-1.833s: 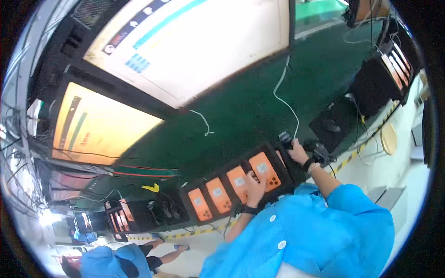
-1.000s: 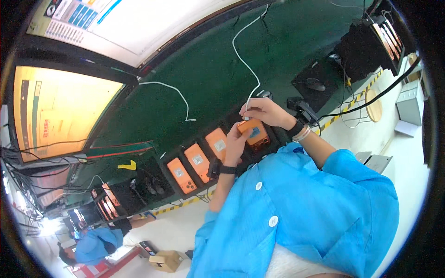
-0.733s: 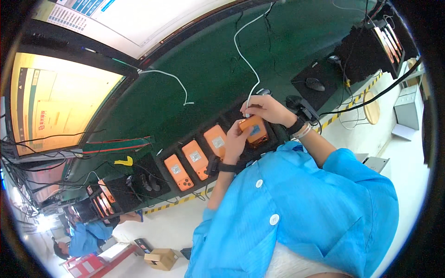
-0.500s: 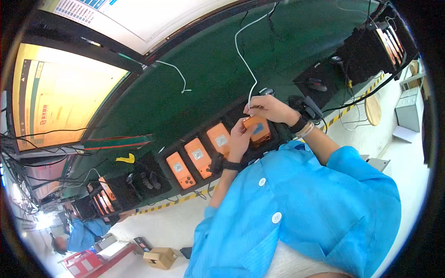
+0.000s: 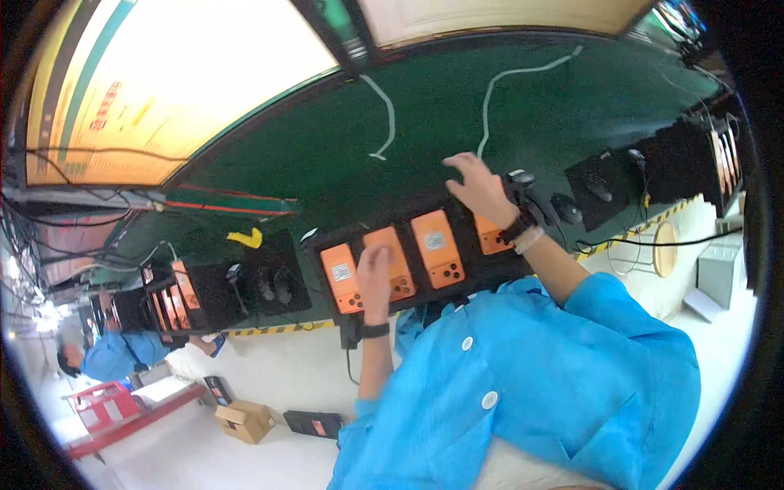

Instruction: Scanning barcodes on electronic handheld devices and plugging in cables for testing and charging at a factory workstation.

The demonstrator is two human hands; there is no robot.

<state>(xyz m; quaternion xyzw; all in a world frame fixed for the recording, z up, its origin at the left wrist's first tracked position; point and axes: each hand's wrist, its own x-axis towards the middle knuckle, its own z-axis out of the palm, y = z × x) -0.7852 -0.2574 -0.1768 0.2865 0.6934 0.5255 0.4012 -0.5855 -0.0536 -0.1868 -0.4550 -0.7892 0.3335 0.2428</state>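
Note:
Several orange handheld devices lie side by side in a black tray (image 5: 469,269) on the green table. My left hand (image 5: 374,273) rests with curled fingers on the second orange device (image 5: 398,263) from the left; whether it grips it is unclear. To its left lies another orange device (image 5: 340,278), to its right a third (image 5: 437,249). My right hand (image 5: 478,188), fingers spread, hovers over the rightmost orange device (image 5: 490,238) and partly hides it. Both arms wear blue sleeves and dark wristbands.
Large lit screens (image 5: 188,73) stand behind the table. White cables (image 5: 384,122) cross the green surface. Black pads with mice (image 5: 600,188) sit to the right, more orange devices (image 5: 175,294) to the left. A person in blue (image 5: 106,355) works far left; a cardboard box (image 5: 245,420) is on the floor.
Both hands were together at the rightmost orange device, holding it up. Now it lies in the tray, my left hand has moved left to the second device, and my right hand is spread open.

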